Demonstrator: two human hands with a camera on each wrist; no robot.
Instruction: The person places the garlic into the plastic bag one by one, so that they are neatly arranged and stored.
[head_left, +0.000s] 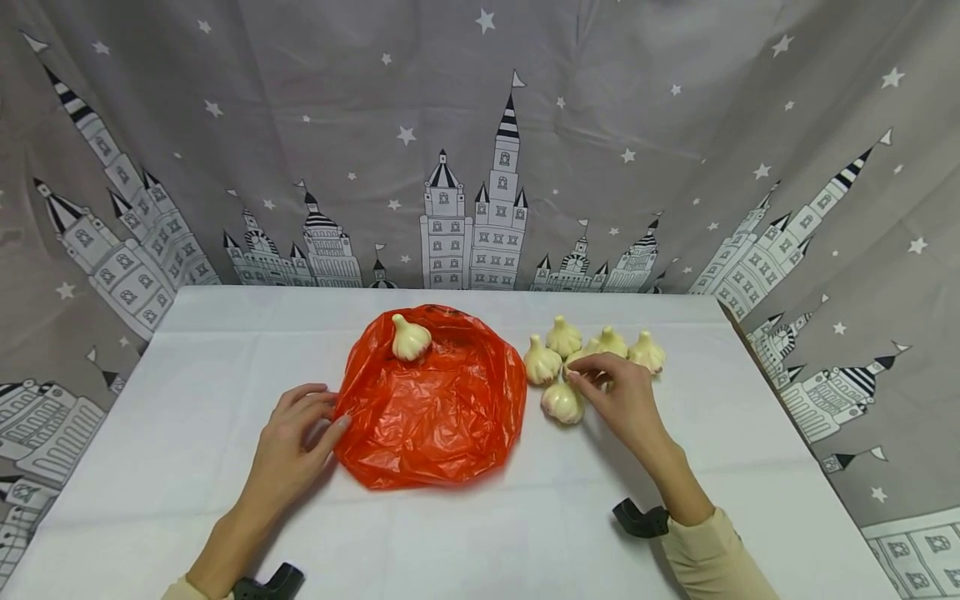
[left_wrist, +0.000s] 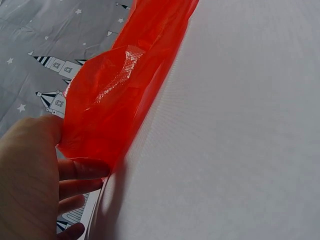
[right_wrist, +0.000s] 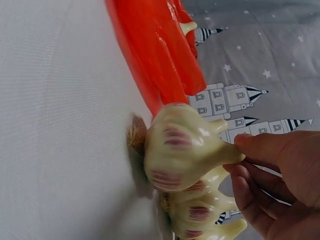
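Note:
An open red plastic bag (head_left: 431, 425) has its rim spread wide, and one garlic bulb (head_left: 410, 337) rests inside near the back. My left hand (head_left: 292, 442) holds the bag's left edge; in the left wrist view the thin red plastic (left_wrist: 105, 110) lies between thumb and fingers (left_wrist: 82, 169). On the other side, my right hand (head_left: 618, 396) pinches the stem of a pale garlic bulb (head_left: 562, 403). The right wrist view has this bulb (right_wrist: 175, 147) with purple streaks, its root end close over the table.
Several more garlic bulbs (head_left: 564, 337) cluster behind and beside my right hand, to the right of the bag. A white cloth covers the table (head_left: 480, 542). Behind it hangs a grey curtain (head_left: 337, 100) with printed castles and stars.

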